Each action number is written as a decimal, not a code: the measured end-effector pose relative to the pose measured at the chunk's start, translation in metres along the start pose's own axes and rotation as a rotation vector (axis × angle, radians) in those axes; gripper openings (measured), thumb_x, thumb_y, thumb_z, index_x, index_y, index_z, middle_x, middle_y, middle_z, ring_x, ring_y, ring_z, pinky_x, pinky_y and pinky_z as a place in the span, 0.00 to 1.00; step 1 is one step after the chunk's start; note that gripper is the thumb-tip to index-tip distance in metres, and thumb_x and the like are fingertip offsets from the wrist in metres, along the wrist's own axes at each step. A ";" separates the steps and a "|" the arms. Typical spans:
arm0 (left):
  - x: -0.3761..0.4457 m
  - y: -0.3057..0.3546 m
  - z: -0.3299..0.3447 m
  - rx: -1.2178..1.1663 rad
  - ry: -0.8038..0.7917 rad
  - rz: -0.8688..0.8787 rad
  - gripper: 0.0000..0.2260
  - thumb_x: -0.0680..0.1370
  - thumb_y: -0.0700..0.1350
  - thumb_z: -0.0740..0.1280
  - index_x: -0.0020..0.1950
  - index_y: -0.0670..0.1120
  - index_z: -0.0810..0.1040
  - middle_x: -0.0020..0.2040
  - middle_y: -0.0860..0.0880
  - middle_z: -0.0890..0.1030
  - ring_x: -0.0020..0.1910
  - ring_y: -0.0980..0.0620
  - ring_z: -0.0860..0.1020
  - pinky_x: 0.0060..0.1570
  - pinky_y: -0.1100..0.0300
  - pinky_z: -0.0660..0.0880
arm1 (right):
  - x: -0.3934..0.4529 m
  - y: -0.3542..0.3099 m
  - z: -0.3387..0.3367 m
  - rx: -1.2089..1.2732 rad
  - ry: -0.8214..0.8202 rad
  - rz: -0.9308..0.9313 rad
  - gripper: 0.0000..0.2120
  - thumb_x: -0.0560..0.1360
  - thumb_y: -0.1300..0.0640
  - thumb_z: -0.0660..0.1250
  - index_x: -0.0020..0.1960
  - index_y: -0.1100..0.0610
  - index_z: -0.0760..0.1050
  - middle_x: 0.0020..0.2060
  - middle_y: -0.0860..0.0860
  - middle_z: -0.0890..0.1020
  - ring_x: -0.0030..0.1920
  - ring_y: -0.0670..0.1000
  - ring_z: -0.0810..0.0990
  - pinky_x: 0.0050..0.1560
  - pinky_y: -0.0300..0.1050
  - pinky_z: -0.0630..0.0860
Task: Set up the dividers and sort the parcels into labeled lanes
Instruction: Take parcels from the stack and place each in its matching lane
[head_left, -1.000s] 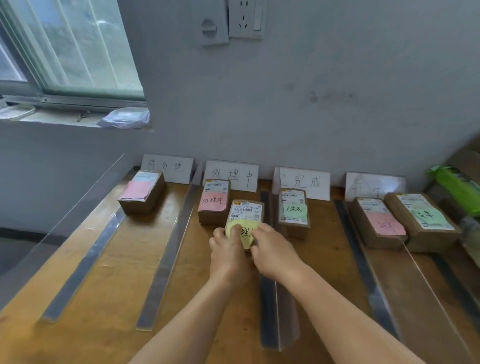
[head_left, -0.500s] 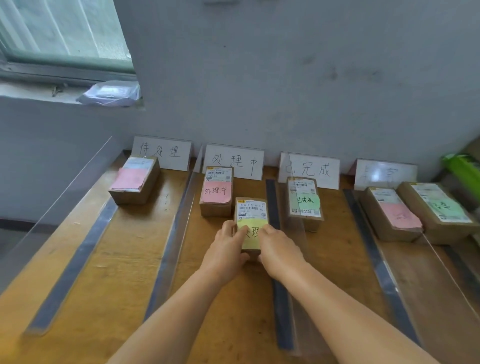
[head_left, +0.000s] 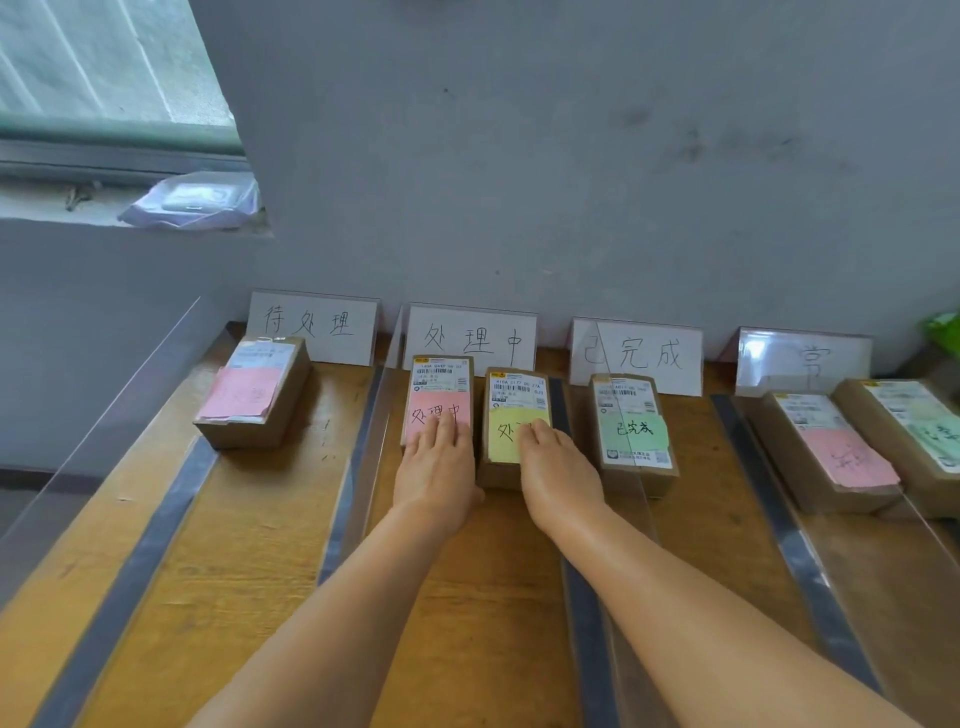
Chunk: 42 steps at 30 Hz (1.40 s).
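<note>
Cardboard parcels are seen sorted along a wooden table (head_left: 249, 545), lanes being marked off by clear dividers on grey strips. At 10 o'clock, a pink-noted parcel (head_left: 254, 392) is set below the first lane card (head_left: 311, 326). In the second lane, under the card reading 处理中 (head_left: 470, 340), two parcels lie just beside each other: the pink-labelled parcel (head_left: 440, 387) and the yellow-labelled parcel (head_left: 517, 400). The left hand (head_left: 438, 462) is laid flat on the pink-labelled one, fingers straight, nothing gripped. The right hand (head_left: 558, 470) is laid likewise on the yellow-labelled one, fingers extended over its note.

Key relation: both parcels lie at 12 o'clock from the hands, long axes running 6 to 12 o'clock, towards the wall. Each hand is nearer its own parcel. A push towards 12 o'clock is judged likely, to square them against the card.

Further right, a green-noted parcel (head_left: 631, 428) is seen in the third lane under its card (head_left: 636, 353), then two parcels (head_left: 831, 447) in the fourth lane.

Limits: the fourth card (head_left: 802, 361) is washed out by glare and only partly legible. The rightmost parcel is cut by the frame edge. The yellow note's writing is partly hidden by the right fingers. Divider edges are hard to trace.
</note>
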<state>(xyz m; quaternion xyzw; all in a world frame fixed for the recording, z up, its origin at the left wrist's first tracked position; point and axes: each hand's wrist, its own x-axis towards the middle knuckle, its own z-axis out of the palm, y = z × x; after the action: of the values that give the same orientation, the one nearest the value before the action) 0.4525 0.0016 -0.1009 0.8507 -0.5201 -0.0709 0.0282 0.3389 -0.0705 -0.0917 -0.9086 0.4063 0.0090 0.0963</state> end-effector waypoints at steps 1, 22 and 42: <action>0.002 -0.002 -0.002 -0.017 -0.011 0.006 0.39 0.75 0.51 0.69 0.77 0.44 0.50 0.78 0.44 0.51 0.77 0.45 0.47 0.73 0.50 0.49 | 0.005 -0.001 0.000 -0.003 -0.001 0.005 0.31 0.75 0.65 0.65 0.74 0.59 0.56 0.70 0.56 0.64 0.68 0.56 0.64 0.65 0.48 0.68; -0.026 0.031 -0.038 -0.108 0.082 0.086 0.38 0.77 0.53 0.67 0.78 0.46 0.47 0.78 0.47 0.51 0.77 0.47 0.47 0.73 0.51 0.48 | -0.043 0.018 -0.046 0.009 0.134 -0.003 0.38 0.76 0.49 0.66 0.77 0.54 0.47 0.77 0.52 0.50 0.76 0.55 0.47 0.74 0.52 0.47; -0.177 0.231 -0.045 -0.231 0.193 0.396 0.37 0.77 0.56 0.65 0.78 0.51 0.46 0.78 0.51 0.49 0.77 0.51 0.46 0.70 0.55 0.45 | -0.290 0.171 -0.095 0.054 0.250 0.294 0.39 0.76 0.43 0.65 0.78 0.49 0.47 0.77 0.48 0.50 0.77 0.50 0.46 0.73 0.49 0.45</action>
<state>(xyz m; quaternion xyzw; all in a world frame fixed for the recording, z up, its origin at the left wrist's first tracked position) 0.1762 0.0526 -0.0119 0.7260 -0.6601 -0.0416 0.1883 0.0125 0.0142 0.0001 -0.8306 0.5436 -0.1008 0.0670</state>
